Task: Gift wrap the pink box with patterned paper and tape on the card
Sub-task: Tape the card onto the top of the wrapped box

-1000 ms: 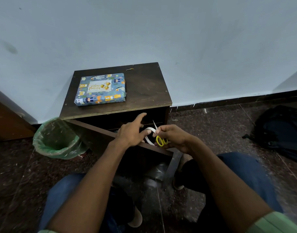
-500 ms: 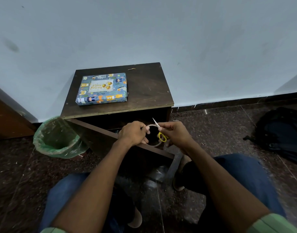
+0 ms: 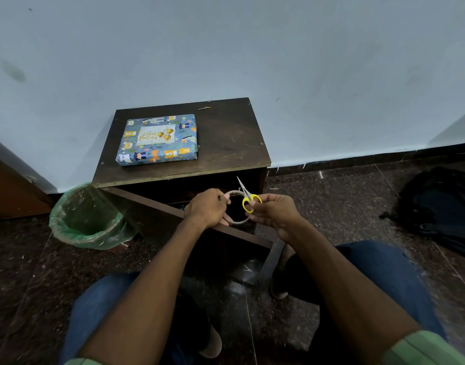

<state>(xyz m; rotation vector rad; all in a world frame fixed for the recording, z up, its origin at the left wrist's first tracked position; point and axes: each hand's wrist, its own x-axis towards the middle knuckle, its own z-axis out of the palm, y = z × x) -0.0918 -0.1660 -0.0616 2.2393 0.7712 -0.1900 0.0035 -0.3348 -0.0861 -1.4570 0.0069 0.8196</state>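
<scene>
Evidently nearly done: the blue animal-patterned wrapped box (image 3: 157, 140) carries its white birthday card (image 3: 156, 135); left hand (image 3: 206, 208) grips the clear tape ring (image 3: 235, 206), right hand (image 3: 274, 213) holds yellow-handled scissors (image 3: 248, 197).

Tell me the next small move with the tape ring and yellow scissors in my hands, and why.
Probably peel a short strip off the clear tape ring, gripped by your left hand. Your right hand already holds the yellow-handled scissors, and the white birthday card lies on the blue patterned wrapped box; whether it's taped down is unclear.
</scene>
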